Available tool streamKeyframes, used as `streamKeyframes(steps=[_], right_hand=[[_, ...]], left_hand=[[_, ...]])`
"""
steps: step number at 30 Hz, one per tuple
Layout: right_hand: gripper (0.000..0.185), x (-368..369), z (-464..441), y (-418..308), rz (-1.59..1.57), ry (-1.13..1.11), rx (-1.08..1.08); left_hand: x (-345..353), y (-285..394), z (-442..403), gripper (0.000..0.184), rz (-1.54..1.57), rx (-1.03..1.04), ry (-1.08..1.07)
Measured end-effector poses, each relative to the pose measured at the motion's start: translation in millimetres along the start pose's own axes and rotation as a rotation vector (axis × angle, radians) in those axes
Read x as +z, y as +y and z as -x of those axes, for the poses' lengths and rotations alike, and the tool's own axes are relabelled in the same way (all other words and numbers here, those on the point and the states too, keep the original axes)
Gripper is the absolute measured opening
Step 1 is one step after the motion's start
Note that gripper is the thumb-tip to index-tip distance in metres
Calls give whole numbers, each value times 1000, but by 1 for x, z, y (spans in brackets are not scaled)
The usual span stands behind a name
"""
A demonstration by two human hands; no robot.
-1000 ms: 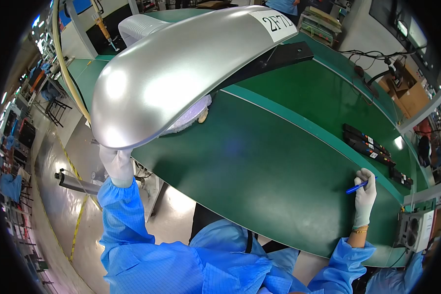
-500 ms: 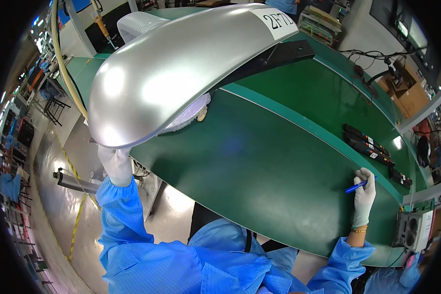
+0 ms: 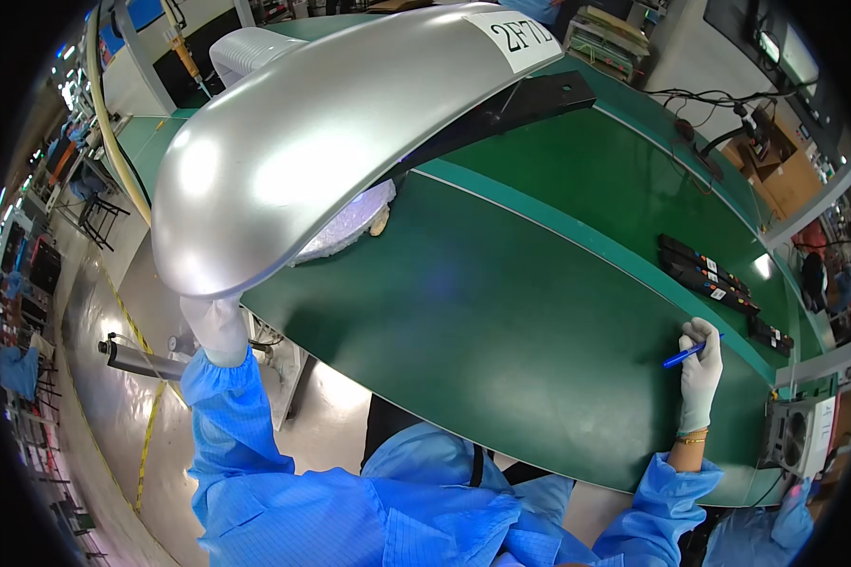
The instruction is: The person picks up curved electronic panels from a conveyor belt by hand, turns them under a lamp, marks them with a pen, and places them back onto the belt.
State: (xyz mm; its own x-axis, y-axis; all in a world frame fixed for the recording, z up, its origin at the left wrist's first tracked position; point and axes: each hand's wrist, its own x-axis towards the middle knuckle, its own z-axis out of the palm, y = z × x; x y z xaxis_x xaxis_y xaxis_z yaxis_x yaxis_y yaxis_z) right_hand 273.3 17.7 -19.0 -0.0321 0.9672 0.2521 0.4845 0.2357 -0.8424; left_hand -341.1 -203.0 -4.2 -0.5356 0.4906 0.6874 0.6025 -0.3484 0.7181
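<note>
A large, glossy silver curved panel (image 3: 284,151) with a "2F7L" style label (image 3: 514,40) spans the upper left of the view. My left hand (image 3: 215,326), in a white glove, is at the panel's lower left end; its fingers are hidden behind the panel. Under the panel a black bar (image 3: 501,111) runs to the right, and a whitish wrapped pad (image 3: 350,223) lies on the green table (image 3: 463,331). My right hand (image 3: 701,370), also gloved, is closed around a blue pen (image 3: 683,355) above the table's right side.
Black parts with labels (image 3: 704,274) lie on the green surface at the right. Beyond them are cardboard boxes (image 3: 787,175) and cables. A grey metal device (image 3: 800,435) stands at the right edge. A pale hose (image 3: 110,132) hangs at the left. Blue-clothed people are partly visible.
The silver panel has shifted left with my left hand, and its lower left end sits slightly lower. The background has also shifted a little left. My right hand still holds the pen.
</note>
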Motion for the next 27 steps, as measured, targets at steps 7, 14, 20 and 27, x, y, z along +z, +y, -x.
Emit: streamKeyframes(steps=[7,14,20,27], right_hand=[[34,1,-1,-2,-13,-8,29],[33,2,-1,0,-8,-5,14],[34,1,-2,2,-19,2,13],[35,1,-2,2,-13,-4,2]], left_hand=[[-4,-5,1,47,-39,-10,0],[-3,-3,1,47,-51,-31,18],[-1,0,2,47,-21,-27,7],[5,3,2,48,-5,-44,39]])
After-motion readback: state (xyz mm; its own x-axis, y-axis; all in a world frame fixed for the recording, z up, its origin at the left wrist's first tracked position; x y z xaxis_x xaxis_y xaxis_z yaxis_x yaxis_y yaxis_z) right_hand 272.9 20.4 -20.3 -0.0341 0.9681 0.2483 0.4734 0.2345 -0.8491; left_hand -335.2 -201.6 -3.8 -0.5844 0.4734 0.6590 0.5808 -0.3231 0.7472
